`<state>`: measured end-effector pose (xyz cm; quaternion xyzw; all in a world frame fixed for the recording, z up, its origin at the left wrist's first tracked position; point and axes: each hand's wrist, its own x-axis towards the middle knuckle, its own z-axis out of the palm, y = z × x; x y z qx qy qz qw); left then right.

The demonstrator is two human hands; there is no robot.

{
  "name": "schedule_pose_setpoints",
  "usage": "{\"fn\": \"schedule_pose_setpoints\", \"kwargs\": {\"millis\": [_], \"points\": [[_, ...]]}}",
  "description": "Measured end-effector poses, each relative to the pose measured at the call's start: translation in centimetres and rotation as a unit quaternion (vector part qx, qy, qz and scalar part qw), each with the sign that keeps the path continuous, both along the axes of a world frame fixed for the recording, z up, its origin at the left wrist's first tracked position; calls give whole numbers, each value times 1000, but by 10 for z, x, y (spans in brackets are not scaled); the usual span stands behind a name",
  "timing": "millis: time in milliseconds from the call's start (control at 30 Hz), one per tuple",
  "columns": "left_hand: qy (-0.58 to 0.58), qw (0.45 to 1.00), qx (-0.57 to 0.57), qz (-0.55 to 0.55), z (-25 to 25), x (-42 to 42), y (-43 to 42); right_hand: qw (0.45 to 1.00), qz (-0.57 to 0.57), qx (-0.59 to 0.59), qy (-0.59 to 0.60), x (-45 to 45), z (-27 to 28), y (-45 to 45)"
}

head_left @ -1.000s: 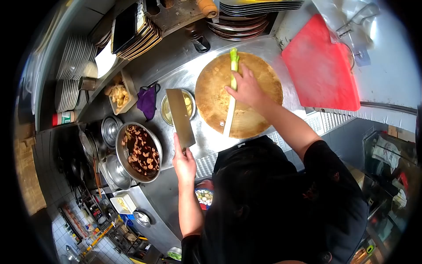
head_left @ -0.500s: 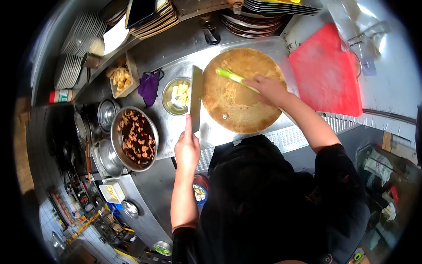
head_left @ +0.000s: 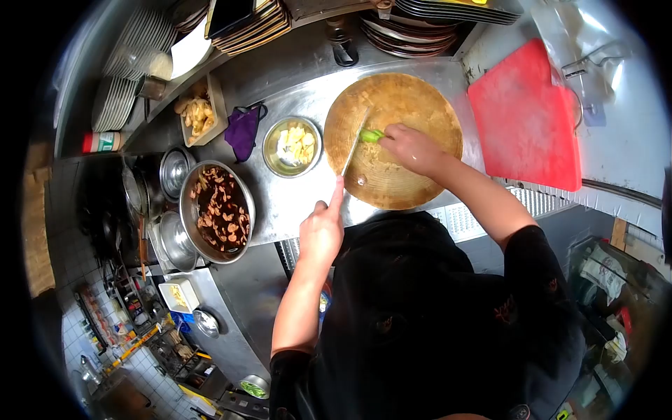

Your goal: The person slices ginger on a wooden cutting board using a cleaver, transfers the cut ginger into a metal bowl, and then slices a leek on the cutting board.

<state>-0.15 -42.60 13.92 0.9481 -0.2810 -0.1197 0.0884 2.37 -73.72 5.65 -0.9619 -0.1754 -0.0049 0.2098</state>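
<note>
Forward-left of the left hand (head_left: 321,231), a purple cloth (head_left: 241,133) and a pale tub (head_left: 218,106); left of that hand, a steel bowl (head_left: 187,208) of dark liquid (head_left: 205,203); right of the right hand (head_left: 413,150), a red board (head_left: 525,115)

Right hand (head_left: 414,149) hides most of a green stalk (head_left: 371,135), leaving just one end showing.
The left hand (head_left: 322,229) covers the handle of the cleaver (head_left: 355,142), its blade face lost edge-on; a tub (head_left: 325,302) is mostly blocked by forearm (head_left: 294,315) and black shirt (head_left: 434,315); dark trays (head_left: 451,11) run past the top edge.
</note>
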Motion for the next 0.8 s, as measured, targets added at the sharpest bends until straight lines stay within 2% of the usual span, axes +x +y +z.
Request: {"fn": "schedule_pose_setpoints", "kwargs": {"millis": [100,200,367,533,633,733,800], "points": [[16,999,29,-2,16,2,3,999,11,-5,34,21,-2,6],[31,1000,0,1,12,9,2,997,16,-4,69,31,-3,6],[40,999,12,3,-29,24,-22,995,24,-18,99,41,5,5],[53,998,39,-2,12,21,-23,988,46,-37,144,50,8,8],[56,998,36,-12,11,18,-21,988,57,-20,143,57,-1,10],[34,999,4,-18,-30,27,-26,979,73,-61,182,61,10,9],[36,999,5,-17,-27,29,-26,978,69,-59,190,60,11,7]]}}
